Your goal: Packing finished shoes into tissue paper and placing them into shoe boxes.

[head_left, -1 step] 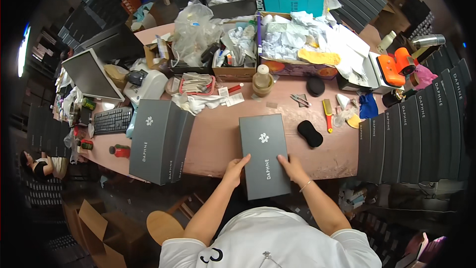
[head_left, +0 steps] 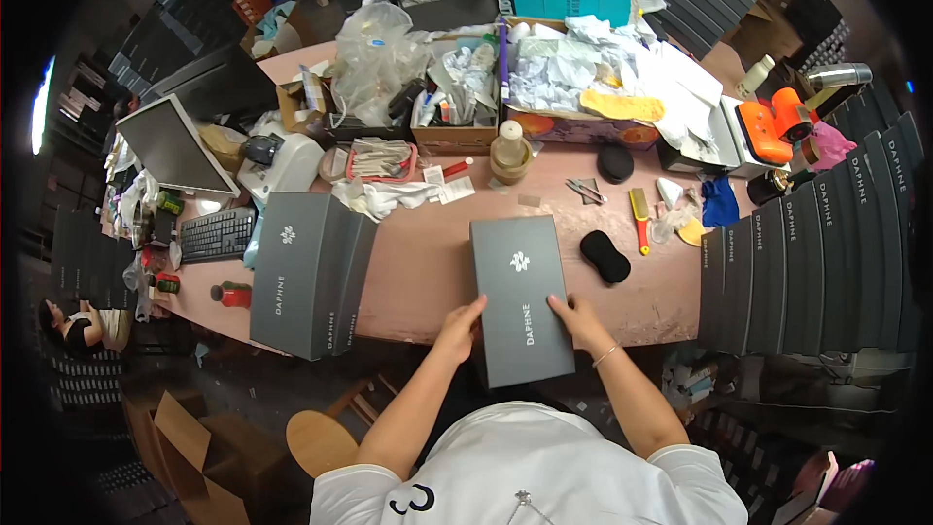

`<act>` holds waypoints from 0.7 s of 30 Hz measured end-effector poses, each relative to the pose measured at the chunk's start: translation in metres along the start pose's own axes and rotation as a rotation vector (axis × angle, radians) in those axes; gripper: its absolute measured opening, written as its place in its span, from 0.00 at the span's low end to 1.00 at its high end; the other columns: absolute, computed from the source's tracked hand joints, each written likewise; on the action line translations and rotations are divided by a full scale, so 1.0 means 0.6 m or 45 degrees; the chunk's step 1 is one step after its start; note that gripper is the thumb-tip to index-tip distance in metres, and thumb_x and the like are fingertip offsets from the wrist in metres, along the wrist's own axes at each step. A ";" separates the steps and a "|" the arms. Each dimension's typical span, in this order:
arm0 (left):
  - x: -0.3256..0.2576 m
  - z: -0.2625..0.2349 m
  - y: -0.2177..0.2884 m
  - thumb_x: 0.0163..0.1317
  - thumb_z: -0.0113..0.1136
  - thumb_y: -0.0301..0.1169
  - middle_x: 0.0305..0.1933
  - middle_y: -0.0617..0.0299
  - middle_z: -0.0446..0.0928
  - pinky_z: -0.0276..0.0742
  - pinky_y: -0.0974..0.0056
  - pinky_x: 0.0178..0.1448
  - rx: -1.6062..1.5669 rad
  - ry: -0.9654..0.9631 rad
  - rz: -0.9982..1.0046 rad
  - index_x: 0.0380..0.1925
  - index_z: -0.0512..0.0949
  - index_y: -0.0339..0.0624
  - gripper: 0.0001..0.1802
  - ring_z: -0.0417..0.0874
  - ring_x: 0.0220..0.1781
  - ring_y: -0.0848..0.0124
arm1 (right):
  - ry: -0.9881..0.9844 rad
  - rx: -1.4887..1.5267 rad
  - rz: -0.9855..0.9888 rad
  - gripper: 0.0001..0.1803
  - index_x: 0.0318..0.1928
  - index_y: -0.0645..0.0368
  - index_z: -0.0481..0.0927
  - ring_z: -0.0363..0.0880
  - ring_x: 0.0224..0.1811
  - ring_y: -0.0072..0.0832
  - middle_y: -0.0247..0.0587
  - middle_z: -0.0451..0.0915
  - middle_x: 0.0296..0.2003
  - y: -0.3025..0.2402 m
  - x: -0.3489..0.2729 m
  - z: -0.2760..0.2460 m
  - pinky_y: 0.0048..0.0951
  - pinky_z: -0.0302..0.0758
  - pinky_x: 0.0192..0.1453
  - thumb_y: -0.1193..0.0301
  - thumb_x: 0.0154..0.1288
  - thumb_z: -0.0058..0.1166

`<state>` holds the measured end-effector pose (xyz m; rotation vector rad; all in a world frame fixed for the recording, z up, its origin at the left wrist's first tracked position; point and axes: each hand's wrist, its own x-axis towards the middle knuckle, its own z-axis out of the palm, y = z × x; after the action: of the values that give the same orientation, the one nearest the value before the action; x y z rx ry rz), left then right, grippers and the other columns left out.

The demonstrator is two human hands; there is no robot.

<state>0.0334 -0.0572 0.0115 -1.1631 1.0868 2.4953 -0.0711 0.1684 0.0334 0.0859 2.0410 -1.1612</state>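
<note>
A dark grey lidded shoe box (head_left: 521, 287) with white printing lies between my hands at the table's front edge, its near end reaching past the edge. My left hand (head_left: 460, 329) grips its left side, thumb on top of the lid. On the opposite side my right hand (head_left: 582, 324) holds it the same way, thumb also on the lid. The fingers of both hands are partly hidden by the box's sides. Just beyond the right hand lies a black, waisted sponge-like pad (head_left: 604, 257).
More grey shoe boxes stand at left (head_left: 287, 277) and in a long row at right (head_left: 777, 277). Behind lie a yellow-and-red brush (head_left: 639, 219), small pliers (head_left: 586, 192), a bottle (head_left: 510, 156) and a carton of crumpled paper (head_left: 583, 131). A keyboard (head_left: 218, 235) sits far left.
The shoe box and both hands have shifted very slightly to the right. The grip on it looks the same.
</note>
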 end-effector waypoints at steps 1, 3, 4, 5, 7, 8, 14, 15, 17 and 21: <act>0.005 0.006 0.005 0.60 0.64 0.47 0.44 0.58 0.78 0.71 0.64 0.54 -0.082 -0.059 0.048 0.45 0.77 0.36 0.25 0.77 0.47 0.69 | -0.100 0.051 0.125 0.29 0.50 0.70 0.75 0.78 0.41 0.28 0.46 0.79 0.41 -0.001 0.005 -0.030 0.29 0.75 0.45 0.52 0.66 0.54; -0.014 0.020 0.037 0.60 0.63 0.49 0.41 0.59 0.78 0.72 0.63 0.52 0.038 -0.105 0.066 0.40 0.77 0.39 0.23 0.77 0.45 0.70 | -0.215 0.617 0.106 0.27 0.45 0.67 0.76 0.79 0.37 0.28 0.41 0.79 0.35 0.008 -0.008 -0.047 0.31 0.76 0.45 0.51 0.64 0.57; -0.026 0.022 0.050 0.60 0.63 0.50 0.38 0.61 0.77 0.73 0.63 0.50 0.043 -0.154 0.084 0.36 0.75 0.40 0.23 0.77 0.43 0.71 | -0.256 0.718 0.110 0.27 0.45 0.67 0.76 0.78 0.37 0.27 0.40 0.79 0.35 -0.018 -0.024 -0.053 0.31 0.75 0.45 0.52 0.64 0.56; -0.040 0.029 0.069 0.60 0.63 0.50 0.38 0.62 0.77 0.72 0.64 0.52 0.049 -0.156 0.046 0.38 0.75 0.40 0.23 0.76 0.44 0.72 | -0.292 0.823 0.107 0.26 0.45 0.66 0.76 0.78 0.37 0.26 0.38 0.79 0.35 -0.036 -0.034 -0.055 0.31 0.75 0.44 0.52 0.65 0.56; -0.048 0.023 0.078 0.61 0.62 0.49 0.40 0.63 0.77 0.70 0.65 0.55 0.196 -0.246 0.193 0.37 0.75 0.40 0.21 0.75 0.46 0.73 | -0.297 0.908 0.076 0.24 0.46 0.64 0.76 0.78 0.39 0.23 0.34 0.79 0.36 -0.026 -0.033 -0.054 0.30 0.75 0.46 0.53 0.65 0.56; -0.042 0.016 0.074 0.61 0.62 0.48 0.42 0.63 0.77 0.69 0.66 0.56 0.289 -0.237 0.206 0.39 0.76 0.40 0.22 0.74 0.48 0.74 | -0.306 0.914 0.076 0.24 0.45 0.64 0.76 0.78 0.39 0.23 0.34 0.79 0.36 -0.008 -0.016 -0.050 0.30 0.76 0.47 0.53 0.65 0.56; -0.072 0.019 0.080 0.63 0.60 0.45 0.57 0.57 0.73 0.62 0.64 0.65 0.270 -0.237 0.234 0.59 0.68 0.31 0.32 0.70 0.60 0.68 | -0.249 1.470 -0.133 0.16 0.51 0.56 0.72 0.79 0.40 0.24 0.33 0.78 0.36 -0.107 -0.066 -0.003 0.30 0.80 0.44 0.63 0.69 0.53; -0.075 0.003 0.086 0.65 0.58 0.46 0.62 0.55 0.67 0.59 0.61 0.67 0.304 -0.145 0.378 0.62 0.64 0.34 0.34 0.66 0.64 0.65 | -0.270 1.347 -0.190 0.22 0.59 0.56 0.66 0.79 0.40 0.25 0.35 0.77 0.38 -0.126 -0.077 0.025 0.29 0.80 0.42 0.63 0.68 0.53; -0.079 -0.050 0.111 0.67 0.52 0.48 0.72 0.50 0.56 0.53 0.54 0.72 0.369 0.048 0.661 0.69 0.56 0.40 0.37 0.59 0.72 0.58 | -0.470 0.753 -0.175 0.24 0.59 0.59 0.66 0.77 0.42 0.24 0.37 0.72 0.41 -0.158 -0.117 0.088 0.28 0.80 0.39 0.60 0.69 0.51; -0.126 -0.162 0.194 0.67 0.52 0.47 0.68 0.45 0.61 0.56 0.54 0.71 0.776 0.257 0.492 0.64 0.64 0.38 0.32 0.61 0.70 0.52 | 0.154 -0.801 -1.179 0.38 0.69 0.55 0.57 0.68 0.60 0.42 0.54 0.70 0.56 -0.135 -0.145 0.151 0.43 0.64 0.64 0.63 0.62 0.58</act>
<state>0.0909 -0.1970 0.0884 -1.0981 2.1056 2.0369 0.0105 0.0786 0.1209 -1.2254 2.5291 -0.9336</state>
